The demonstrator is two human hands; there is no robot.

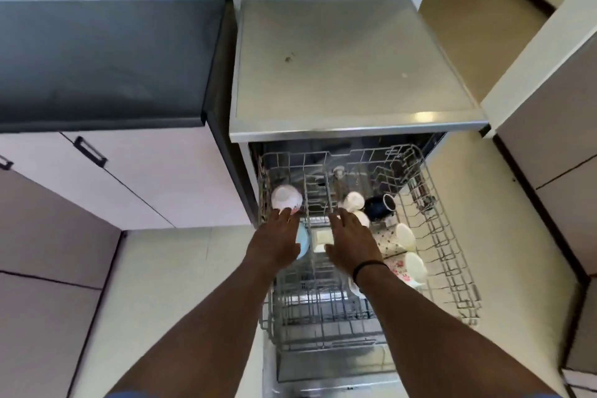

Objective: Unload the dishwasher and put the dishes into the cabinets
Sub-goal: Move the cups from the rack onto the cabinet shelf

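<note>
The dishwasher's upper wire rack (pixel 452 255) is pulled out in front of me. My left hand (pixel 274 239) reaches over its left side with straight fingers, its tips at an upturned white bowl (pixel 286 197); a light blue dish (pixel 303 244) shows beside that hand. My right hand (pixel 350 241) hovers flat over the rack's middle and holds nothing. Just past it lie two white cups (pixel 353 201), a dark blue mug (pixel 381 205), a dotted mug (pixel 399 239) and a flowered mug (pixel 408 268), all on their sides.
The dishwasher's steel top (pixel 349 68) is ahead, with a dark countertop (pixel 103 58) to its left. White cabinet doors with black handles (pixel 90 152) lie below that counter. A tall cabinet (pixel 555 152) stands on the right. The open dishwasher door (pixel 323 381) is below the rack.
</note>
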